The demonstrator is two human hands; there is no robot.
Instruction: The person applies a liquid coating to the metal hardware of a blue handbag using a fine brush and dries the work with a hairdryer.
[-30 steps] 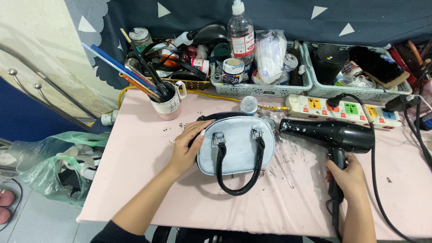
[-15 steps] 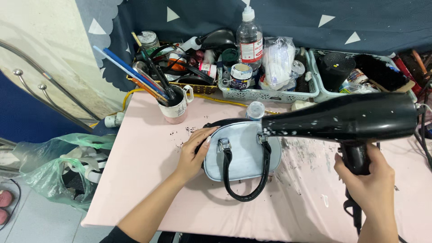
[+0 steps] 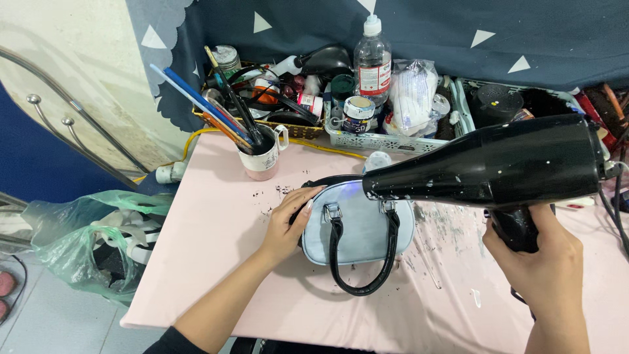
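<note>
A small pale blue handbag with black handles lies flat on the pink table. My left hand rests on its left edge, fingers spread along the rim. My right hand grips the handle of a black hair dryer, held up above the table. The dryer's nozzle points left, right over the top of the bag. White specks dot the dryer's barrel.
A white mug stuffed with brushes stands at the back left. Behind it, baskets hold jars, a clear bottle and plastic bags. A green plastic bag hangs off the table's left side. Dark flecks and scratches mark the tabletop.
My right hand lifted the hair dryer off the table and swung its nozzle toward the bag. The left hand has stayed on the bag.
</note>
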